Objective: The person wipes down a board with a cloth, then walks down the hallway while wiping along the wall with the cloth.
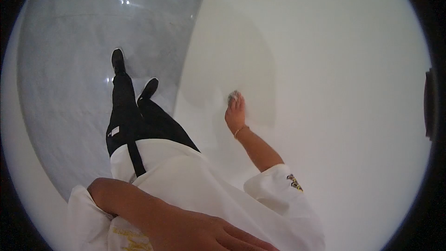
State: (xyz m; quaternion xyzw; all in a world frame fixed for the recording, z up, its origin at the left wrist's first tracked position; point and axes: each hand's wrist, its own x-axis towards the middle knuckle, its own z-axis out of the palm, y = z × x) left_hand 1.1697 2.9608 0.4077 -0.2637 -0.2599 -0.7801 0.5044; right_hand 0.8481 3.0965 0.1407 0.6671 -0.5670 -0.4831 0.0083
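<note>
My right hand (236,112) is up against the pale wall, its fingers closed on a small crumpled grey-white wad (233,96) pressed to the surface. What the wad is made of is too small to tell. My left hand (211,233) lies across the front of my white shirt at the bottom edge, back of the hand up. Its fingers stretch to the right and are partly cut off by the frame; nothing shows in them.
The broad pale wall (344,88) fills the right side. A glossy grey floor (69,88) lies at the left, with my legs in black trousers (127,111) and dark shoes on it. At the far right edge is a dark object (429,104).
</note>
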